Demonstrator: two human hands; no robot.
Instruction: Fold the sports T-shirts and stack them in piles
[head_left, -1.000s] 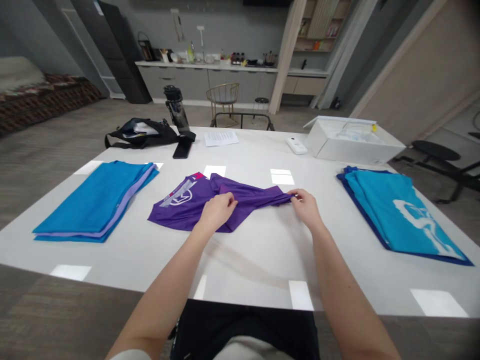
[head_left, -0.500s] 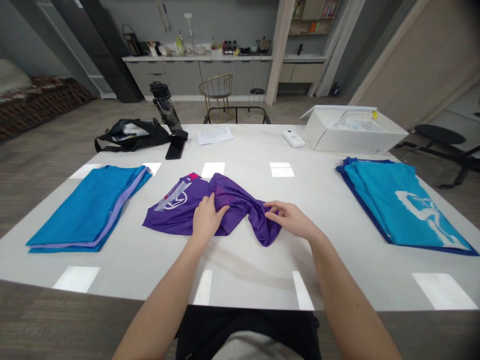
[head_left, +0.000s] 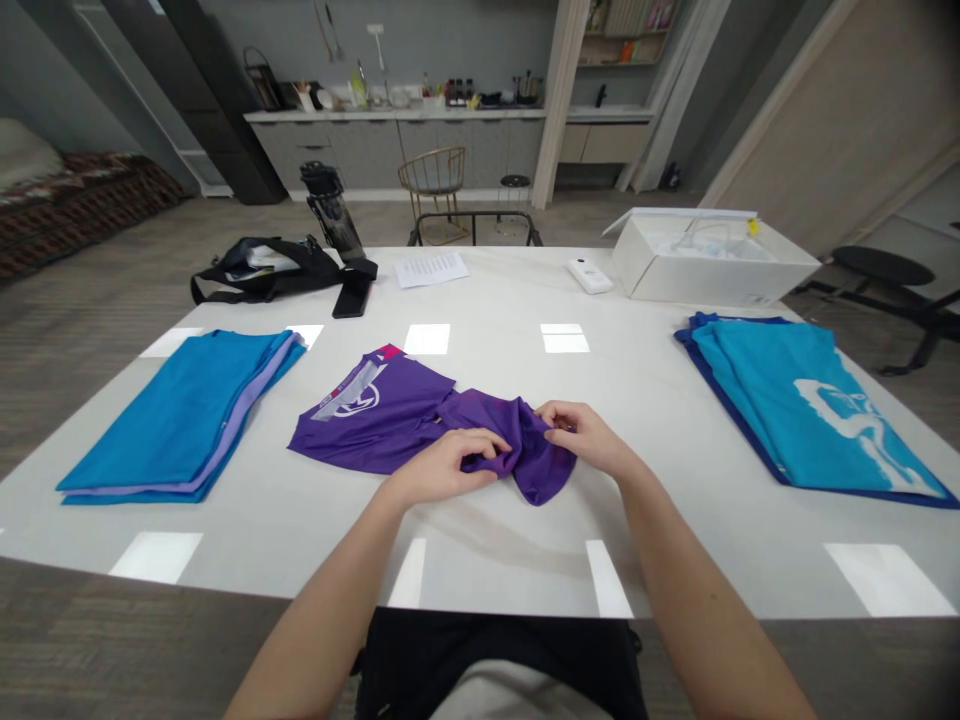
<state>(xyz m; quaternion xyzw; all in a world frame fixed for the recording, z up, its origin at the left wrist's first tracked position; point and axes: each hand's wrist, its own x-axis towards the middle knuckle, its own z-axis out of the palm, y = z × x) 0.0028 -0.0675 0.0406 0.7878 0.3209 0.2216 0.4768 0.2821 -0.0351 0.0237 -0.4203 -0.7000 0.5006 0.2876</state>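
A purple garment with a white logo and a pink patch lies on the white table, flat at its left part and bunched at its right. My left hand is at the bunched middle, its fingers and thumb closed round a fold of the cloth. Farther right, my right hand pinches the garment's right end between thumb and fingers. To the left rests a folded stack of blue and lilac cloth. On the right lies a folded turquoise garment with a white print, on top of dark blue cloth.
Along the table's far side are a black bag, a dark bottle, a phone, a paper sheet, a small white device and an open white box. Chairs stand beyond.
My left hand has moved right along the purple garment and closed on its bunched part. The raised fold in the middle has dropped and shifted right. My right hand has barely moved.
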